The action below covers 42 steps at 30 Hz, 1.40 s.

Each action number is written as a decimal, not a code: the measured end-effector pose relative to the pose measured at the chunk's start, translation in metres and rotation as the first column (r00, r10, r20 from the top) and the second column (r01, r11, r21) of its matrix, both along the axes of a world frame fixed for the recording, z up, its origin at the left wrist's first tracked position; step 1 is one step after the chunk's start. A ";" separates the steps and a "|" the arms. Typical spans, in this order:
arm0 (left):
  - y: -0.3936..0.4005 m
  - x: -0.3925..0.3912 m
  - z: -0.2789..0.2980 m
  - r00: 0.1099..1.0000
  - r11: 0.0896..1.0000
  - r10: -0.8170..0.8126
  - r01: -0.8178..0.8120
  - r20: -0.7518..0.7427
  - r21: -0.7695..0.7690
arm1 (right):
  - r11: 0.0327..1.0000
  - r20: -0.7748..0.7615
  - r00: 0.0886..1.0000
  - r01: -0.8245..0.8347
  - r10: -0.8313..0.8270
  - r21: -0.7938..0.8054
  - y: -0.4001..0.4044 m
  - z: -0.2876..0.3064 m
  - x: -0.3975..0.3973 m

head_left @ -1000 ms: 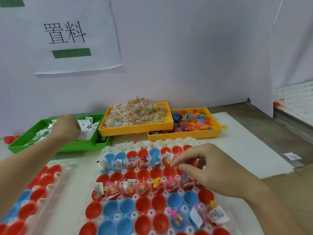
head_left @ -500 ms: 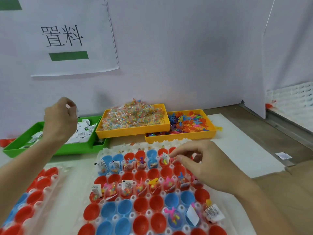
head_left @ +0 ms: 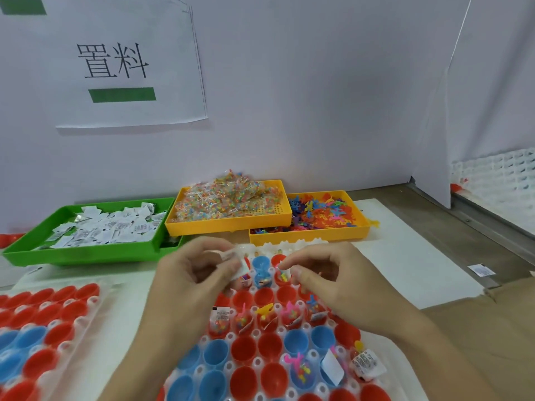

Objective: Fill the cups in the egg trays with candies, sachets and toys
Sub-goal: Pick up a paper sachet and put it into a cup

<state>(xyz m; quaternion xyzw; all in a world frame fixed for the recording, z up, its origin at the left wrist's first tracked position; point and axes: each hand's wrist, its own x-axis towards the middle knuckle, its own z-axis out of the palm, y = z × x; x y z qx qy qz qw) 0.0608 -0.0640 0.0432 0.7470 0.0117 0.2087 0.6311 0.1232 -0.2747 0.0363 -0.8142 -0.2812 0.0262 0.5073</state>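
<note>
- Your left hand (head_left: pixel 194 273) has its fingers curled round a small white sachet (head_left: pixel 237 263), pinching it just above the far rows of the egg tray (head_left: pixel 289 369).
- Your right hand (head_left: pixel 341 282) sits close beside it over the same rows, fingers bent toward a filled red cup (head_left: pixel 282 277); whether it holds anything you cannot tell from here.
- Both wrists come in from the tray's near corners, palms down, fingertips almost meeting over the far side of the tray.
- Progress looks partial: cups in the far rows and the middle row already show toys, candy and sachets, and a few at the tray's near right are filled too.
- Most near-row cups in red and blue sit bare, and the second tray (head_left: pixel 43 328) to the left shows nothing in its cups.
- Beyond the egg tray, supplies wait: the green bin (head_left: pixel 26 250) of sachets, the yellow bin (head_left: pixel 228 225) of candy packets, and the toy bin (head_left: pixel 307 237) beside it.
</note>
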 end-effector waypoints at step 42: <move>0.008 -0.006 0.024 0.984 0.918 -0.110 0.155 -0.141 0.366 | 0.953 -0.184 0.979 0.140 -0.092 0.268 0.011 0.006 -0.007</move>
